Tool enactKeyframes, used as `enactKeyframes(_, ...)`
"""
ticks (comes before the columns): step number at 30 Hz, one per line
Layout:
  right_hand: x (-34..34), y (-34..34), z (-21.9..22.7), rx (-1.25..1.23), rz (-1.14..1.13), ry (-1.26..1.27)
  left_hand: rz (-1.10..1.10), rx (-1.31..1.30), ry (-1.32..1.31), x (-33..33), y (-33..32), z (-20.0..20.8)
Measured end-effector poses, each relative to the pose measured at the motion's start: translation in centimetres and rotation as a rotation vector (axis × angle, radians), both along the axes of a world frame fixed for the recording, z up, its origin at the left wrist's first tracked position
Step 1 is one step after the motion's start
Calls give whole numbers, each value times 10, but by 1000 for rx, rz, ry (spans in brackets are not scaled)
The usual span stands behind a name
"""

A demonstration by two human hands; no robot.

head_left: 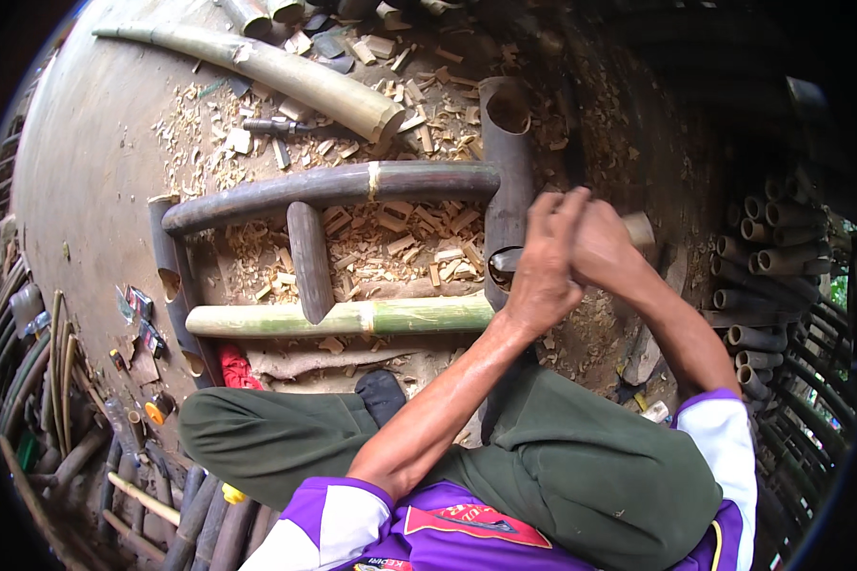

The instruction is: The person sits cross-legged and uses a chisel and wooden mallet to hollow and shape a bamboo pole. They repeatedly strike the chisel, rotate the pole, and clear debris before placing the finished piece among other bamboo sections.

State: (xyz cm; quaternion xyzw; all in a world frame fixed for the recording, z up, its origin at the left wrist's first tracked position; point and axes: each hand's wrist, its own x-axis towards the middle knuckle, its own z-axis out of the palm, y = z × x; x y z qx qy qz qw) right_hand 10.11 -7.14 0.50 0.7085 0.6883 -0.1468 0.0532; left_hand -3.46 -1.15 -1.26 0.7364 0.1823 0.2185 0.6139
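A dark bamboo post (510,143) stands at the right end of a bamboo frame, with a hole cut low in its side. Into that hole reaches a grey metal chisel blade (508,259). My left hand (541,262) is closed around the tool just behind the blade. Close against it, my right hand (605,246) is closed too and slightly blurred. Past the right hand shows a pale round wooden end (639,228), in line with the blade; the hands hide the part between. The frame has a dark upper rail (333,185), a greenish lower rail (419,315) and a short dark upright (308,262).
A long pale bamboo pole (257,67) and a black-handled tool (274,126) lie beyond the frame among wood chips. The frame's left post (169,257) has cut notches. Stacked bamboo pieces (776,238) fill the right side. An orange tape measure (161,408) lies at left.
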Motion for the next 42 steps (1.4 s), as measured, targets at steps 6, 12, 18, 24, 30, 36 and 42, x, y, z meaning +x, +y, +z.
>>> enactKeyframes(6,-10,19,1,106,-24,-39,158,35,-38,-3,9,2)
enactKeyframes(12,-14,45,-2,-233,-6,100,329,70,-1,2,1,-8)
enactKeyframes(18,15,-56,-20,-561,-310,941,-366,-100,477,7,-19,19)
enactKeyframes(24,-29,-84,-36,-461,-435,1050,-563,-125,465,-10,-3,13)
enactKeyframes(30,-89,-76,-32,-361,-849,1099,-1015,-110,535,-13,25,2)
enactKeyframes(36,-137,-92,-2,33,-1435,2006,-196,-224,524,-114,1,82)
enactKeyframes(42,-156,-78,5,-162,-1403,2396,-377,303,930,-180,26,75)
